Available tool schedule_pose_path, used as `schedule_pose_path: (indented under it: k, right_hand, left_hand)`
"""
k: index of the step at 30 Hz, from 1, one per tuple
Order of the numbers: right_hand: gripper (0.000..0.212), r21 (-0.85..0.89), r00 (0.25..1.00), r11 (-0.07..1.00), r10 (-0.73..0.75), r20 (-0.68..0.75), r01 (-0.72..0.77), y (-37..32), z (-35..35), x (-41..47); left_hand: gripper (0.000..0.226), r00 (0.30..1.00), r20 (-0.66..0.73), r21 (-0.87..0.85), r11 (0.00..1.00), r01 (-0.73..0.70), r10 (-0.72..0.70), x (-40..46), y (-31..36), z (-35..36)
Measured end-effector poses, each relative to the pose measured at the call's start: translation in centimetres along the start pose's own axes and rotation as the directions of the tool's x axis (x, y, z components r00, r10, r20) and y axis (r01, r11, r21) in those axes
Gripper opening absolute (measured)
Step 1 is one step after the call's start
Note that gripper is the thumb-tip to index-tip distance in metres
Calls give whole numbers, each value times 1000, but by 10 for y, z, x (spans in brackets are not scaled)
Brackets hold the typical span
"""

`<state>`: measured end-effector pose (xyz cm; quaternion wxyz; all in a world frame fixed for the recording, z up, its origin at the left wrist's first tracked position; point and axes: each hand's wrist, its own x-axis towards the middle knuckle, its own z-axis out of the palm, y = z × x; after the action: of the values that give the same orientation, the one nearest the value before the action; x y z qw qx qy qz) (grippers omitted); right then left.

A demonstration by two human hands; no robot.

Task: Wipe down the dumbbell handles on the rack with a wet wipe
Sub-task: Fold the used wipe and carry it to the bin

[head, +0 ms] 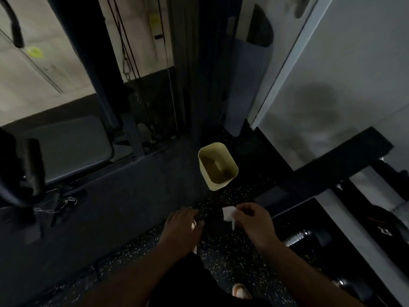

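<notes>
My right hand (254,220) pinches a crumpled white wet wipe (229,214) in front of me, above the speckled dark floor. My left hand (180,227) hangs beside it with fingers loosely curled and nothing in it. The black dumbbell rack (332,173) runs along the right wall; a dumbbell with a knurled metal handle (295,237) and a black head marked 25 (385,229) lie on it, to the right of my right hand.
A cream waste bin (218,166) stands open on the floor straight ahead. A cable machine with a padded seat (66,147) fills the left side. My shoes (241,291) show below. A mirror or pale wall (354,85) rises at right.
</notes>
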<state>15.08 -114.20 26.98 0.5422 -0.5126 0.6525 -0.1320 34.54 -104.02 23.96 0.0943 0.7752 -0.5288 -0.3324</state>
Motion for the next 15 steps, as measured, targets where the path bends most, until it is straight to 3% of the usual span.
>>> schedule_pose_path:
  k: [6, 15]
  right_hand:
    - [11, -126, 996, 992, -14, -83, 4, -49, 37, 50]
    - [14, -133, 926, 963, -261, -273, 233, -124, 48, 99]
  left_hand:
    - [61, 982, 177, 155, 983, -96, 68, 81, -35, -39]
    - [60, 973, 206, 119, 985, -129, 102, 157, -38, -82]
